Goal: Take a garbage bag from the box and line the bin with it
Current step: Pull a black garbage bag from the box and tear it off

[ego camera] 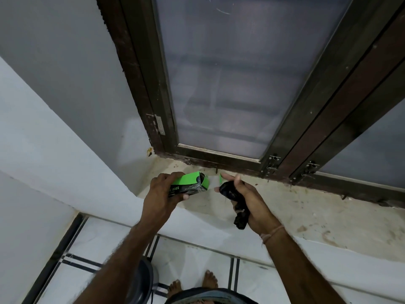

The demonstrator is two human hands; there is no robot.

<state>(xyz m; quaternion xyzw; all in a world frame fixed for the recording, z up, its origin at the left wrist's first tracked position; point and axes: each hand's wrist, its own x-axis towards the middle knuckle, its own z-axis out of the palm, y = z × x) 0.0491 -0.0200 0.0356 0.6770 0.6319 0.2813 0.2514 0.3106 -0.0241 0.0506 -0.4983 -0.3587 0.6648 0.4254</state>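
My left hand (161, 191) grips a green and black garbage bag box (190, 183) over the window sill, its open end pointing right with black bags showing inside. My right hand (245, 194) is closed around a crumpled black garbage bag (237, 212), whose tail hangs below my palm. A small green flap (221, 178) shows at my right fingertips. The two hands are a short gap apart. A dark grey round bin (142, 281) stands on the floor below, mostly hidden behind my left forearm.
A stained stone window sill (306, 211) runs under a dark-framed window (230, 84) with frosted panes. White walls stand at the left. The tiled floor (197, 260) has dark lines, and my bare feet (192, 284) stand close to the bin.
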